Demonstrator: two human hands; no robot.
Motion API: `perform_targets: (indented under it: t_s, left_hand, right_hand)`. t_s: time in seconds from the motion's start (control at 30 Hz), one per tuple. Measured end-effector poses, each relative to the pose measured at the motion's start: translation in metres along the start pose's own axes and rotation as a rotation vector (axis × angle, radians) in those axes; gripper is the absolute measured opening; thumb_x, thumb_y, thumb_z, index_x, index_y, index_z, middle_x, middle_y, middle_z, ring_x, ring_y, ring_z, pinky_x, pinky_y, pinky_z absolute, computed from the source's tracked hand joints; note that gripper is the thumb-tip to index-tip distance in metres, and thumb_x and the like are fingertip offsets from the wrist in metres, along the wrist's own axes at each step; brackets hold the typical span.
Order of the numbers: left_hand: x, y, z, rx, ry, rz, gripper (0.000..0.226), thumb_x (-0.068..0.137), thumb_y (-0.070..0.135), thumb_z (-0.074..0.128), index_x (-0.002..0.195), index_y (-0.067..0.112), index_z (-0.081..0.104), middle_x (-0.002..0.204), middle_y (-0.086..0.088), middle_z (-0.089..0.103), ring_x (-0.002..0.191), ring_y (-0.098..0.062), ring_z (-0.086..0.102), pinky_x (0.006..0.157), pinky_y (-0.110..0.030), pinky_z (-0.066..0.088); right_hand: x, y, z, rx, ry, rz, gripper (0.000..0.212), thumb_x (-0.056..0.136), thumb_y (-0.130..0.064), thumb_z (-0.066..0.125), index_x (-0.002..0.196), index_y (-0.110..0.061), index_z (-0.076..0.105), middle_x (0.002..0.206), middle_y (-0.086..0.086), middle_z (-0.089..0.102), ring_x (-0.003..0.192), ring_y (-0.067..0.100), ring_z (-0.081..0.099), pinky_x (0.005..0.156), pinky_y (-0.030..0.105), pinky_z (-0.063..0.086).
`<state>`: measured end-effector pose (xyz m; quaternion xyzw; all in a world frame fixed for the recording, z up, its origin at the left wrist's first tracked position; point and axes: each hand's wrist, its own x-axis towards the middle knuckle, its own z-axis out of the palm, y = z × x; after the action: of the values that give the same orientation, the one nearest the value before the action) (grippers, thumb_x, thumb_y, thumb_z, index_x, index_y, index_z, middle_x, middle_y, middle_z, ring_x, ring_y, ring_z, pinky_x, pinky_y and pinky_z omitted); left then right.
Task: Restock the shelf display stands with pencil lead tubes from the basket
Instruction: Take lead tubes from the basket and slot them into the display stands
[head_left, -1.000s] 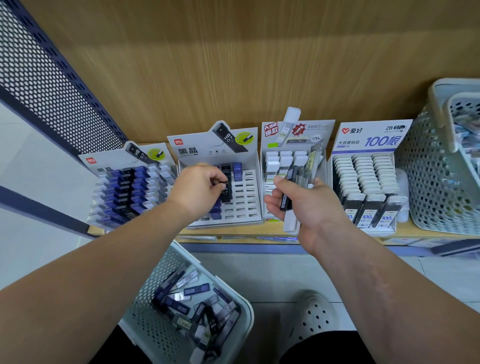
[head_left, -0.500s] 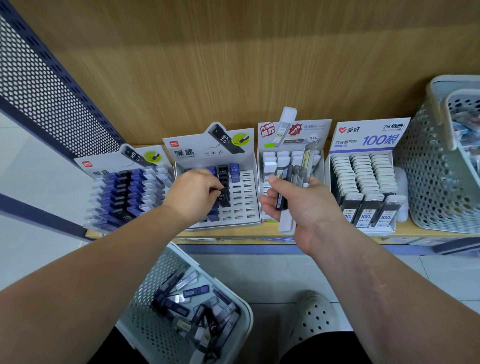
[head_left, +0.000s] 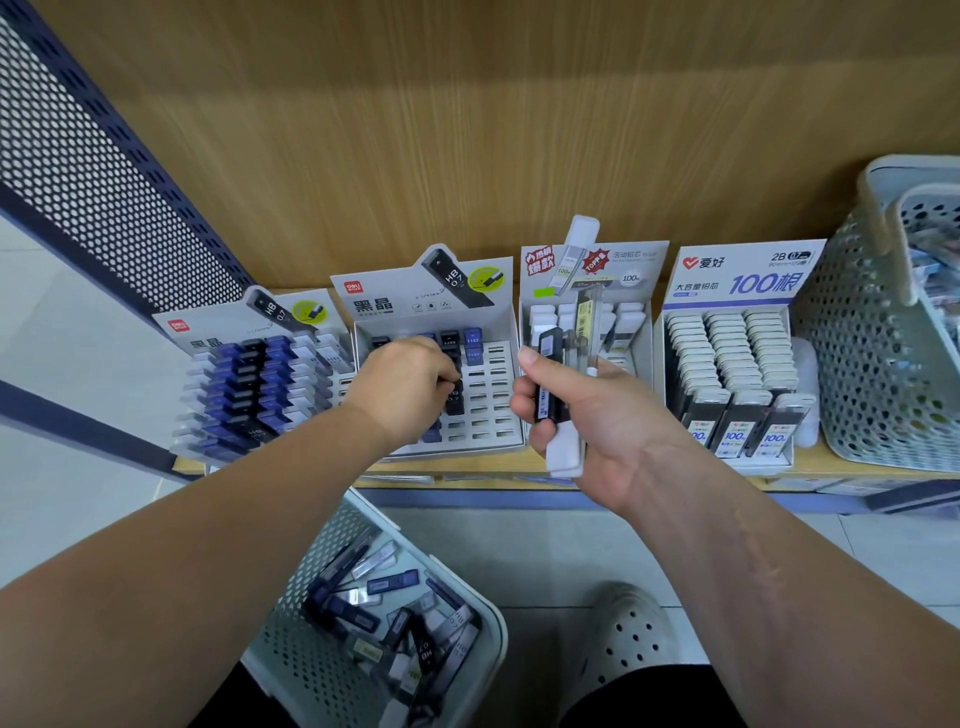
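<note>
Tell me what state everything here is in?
Left stand: nearly full.
Right stand: full.
Second stand: mostly empty slots.
Left hand: pinching black tube there.
Right hand: gripping bundle of tubes.
Floor basket: holding loose tubes.

Black and clear plastic lead tubes (head_left: 551, 384) bunched upright in right hand (head_left: 597, 431); one black tube (head_left: 455, 402) pinched by left hand (head_left: 402, 387) at white slotted stand (head_left: 491, 400); loose tubes (head_left: 384, 618) heaped in pale perforated basket (head_left: 311, 649).
</note>
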<state>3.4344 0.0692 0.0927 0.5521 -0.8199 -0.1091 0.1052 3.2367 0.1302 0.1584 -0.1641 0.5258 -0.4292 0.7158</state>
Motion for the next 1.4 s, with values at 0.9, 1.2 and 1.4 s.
perform_targets:
  t_s: [0.9,1.2,1.4]
  left_hand:
    - [-0.006,0.06,-0.031,-1.21,-0.044,-0.413,0.025,0.074,0.03,0.085,0.08,0.007,0.077,0.082,-0.025,0.07,0.069,-0.024,0.059,0.067,-0.038,0.046]
    - [-0.015,0.044,-0.032,-1.504,0.003,-0.553,0.014,0.089,0.003,0.066,0.1,0.006,0.074,0.069,-0.006,0.069,0.055,-0.012,0.057,0.054,-0.022,0.049]
    - [-0.016,0.036,-0.038,-1.478,0.023,-0.548,0.017,0.084,-0.007,0.067,0.097,0.003,0.071,0.07,-0.01,0.071,0.059,-0.016,0.065,0.057,-0.023,0.055]
  right_hand:
    - [0.002,0.01,0.007,-0.488,-0.056,-0.165,0.043,0.079,-0.018,0.087,0.092,-0.034,0.048,0.063,-0.002,0.072,0.057,0.013,0.069,0.041,0.022,0.041]
    - [0.003,0.008,0.003,-0.357,0.065,-0.117,0.034,0.092,-0.025,0.075,0.083,-0.014,0.045,0.065,-0.001,0.074,0.054,0.014,0.069,0.038,0.022,0.038]
    - [0.009,0.008,0.003,-0.335,0.136,-0.144,0.02,0.091,-0.023,0.077,0.095,-0.019,0.057,0.071,0.003,0.074,0.051,0.016,0.066,0.037,0.021,0.037]
